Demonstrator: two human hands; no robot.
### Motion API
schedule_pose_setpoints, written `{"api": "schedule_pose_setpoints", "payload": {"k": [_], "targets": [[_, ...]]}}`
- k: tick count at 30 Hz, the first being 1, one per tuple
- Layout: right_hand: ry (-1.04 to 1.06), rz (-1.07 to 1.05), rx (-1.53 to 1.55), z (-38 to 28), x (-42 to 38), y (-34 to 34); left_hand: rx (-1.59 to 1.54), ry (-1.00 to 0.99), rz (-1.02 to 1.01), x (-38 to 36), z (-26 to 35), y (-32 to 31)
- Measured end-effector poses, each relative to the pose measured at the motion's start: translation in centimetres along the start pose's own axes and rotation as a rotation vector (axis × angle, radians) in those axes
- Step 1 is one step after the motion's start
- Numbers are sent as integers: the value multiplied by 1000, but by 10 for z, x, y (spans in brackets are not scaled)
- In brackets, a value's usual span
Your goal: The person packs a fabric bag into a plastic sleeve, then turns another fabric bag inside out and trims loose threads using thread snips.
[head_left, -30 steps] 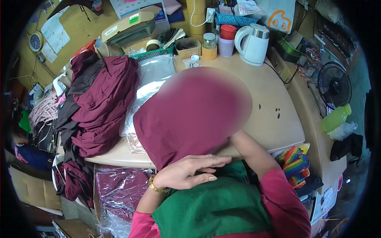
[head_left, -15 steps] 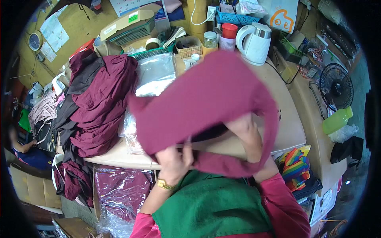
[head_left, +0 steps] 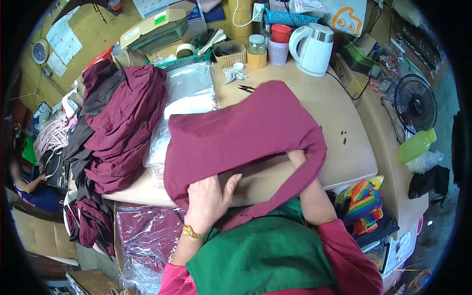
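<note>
A maroon cloth piece shaped like a bag (head_left: 241,128) lies on the table in front of me, its long strap looping round to the right and down to my lap. At its lower left edge is my left hand (head_left: 207,196), thumb stretched away and fingertips tucked under the cloth. My right hand (head_left: 297,158) reaches through the strap loop into the opening on the right; its fingers are hidden by the cloth. Black snips (head_left: 247,88) lie just behind the cloth.
Maroon and black fabric (head_left: 125,128) is heaped at the left, beside clear plastic bags (head_left: 191,91). A white kettle (head_left: 314,51), jars and baskets stand at the back. A fan (head_left: 415,103) and green bottle (head_left: 417,146) are at the right. A co-worker's arm (head_left: 32,184) shows far left.
The maroon cloth has come down flatter onto the table, uncovering the snips behind it. My left thumb has spread away from the cloth, and my right hand has gone deeper under it.
</note>
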State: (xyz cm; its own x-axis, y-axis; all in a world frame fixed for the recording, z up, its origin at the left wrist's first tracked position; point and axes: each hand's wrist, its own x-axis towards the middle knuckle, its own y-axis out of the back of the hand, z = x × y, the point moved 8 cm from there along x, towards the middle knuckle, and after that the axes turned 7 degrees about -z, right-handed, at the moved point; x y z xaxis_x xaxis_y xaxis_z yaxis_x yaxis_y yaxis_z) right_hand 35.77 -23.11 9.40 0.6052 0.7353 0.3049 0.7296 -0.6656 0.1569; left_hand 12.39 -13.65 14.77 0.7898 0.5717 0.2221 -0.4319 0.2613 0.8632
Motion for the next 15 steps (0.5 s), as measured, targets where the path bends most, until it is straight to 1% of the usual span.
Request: {"api": "schedule_pose_setpoints", "payload": {"k": [1,2,4,5,6,8,9,10,12,13,15], "targets": [[17,-4,-11,-5,-7,-3,-36,24,-59,-3,-1,-7],[39,-32,-37,-11,-13,-9,-36,30,-64,-9,-4,-13],[61,-102,-105,-16,-12,-20,68,-197,126,-21,5,-17],[59,-136,-143,-11,-9,-27,37,-195,176,-21,0,-24],[54,-162,-163,-4,-1,-34,38,-196,174,-16,-1,-34],[54,-198,-179,9,3,-47,-74,-82,46,5,-11,-61],[46,-198,-171,16,7,-50,-113,56,-171,16,-26,-87],[40,-204,-167,19,10,-52,-54,90,-216,28,-39,-99],[29,-201,-180,14,16,-42,86,25,-192,45,-70,-100],[38,-195,-198,5,15,-36,451,-210,23,41,-92,-105],[52,-186,-252,-8,13,-23,205,-138,-19,36,-94,-92]]}}
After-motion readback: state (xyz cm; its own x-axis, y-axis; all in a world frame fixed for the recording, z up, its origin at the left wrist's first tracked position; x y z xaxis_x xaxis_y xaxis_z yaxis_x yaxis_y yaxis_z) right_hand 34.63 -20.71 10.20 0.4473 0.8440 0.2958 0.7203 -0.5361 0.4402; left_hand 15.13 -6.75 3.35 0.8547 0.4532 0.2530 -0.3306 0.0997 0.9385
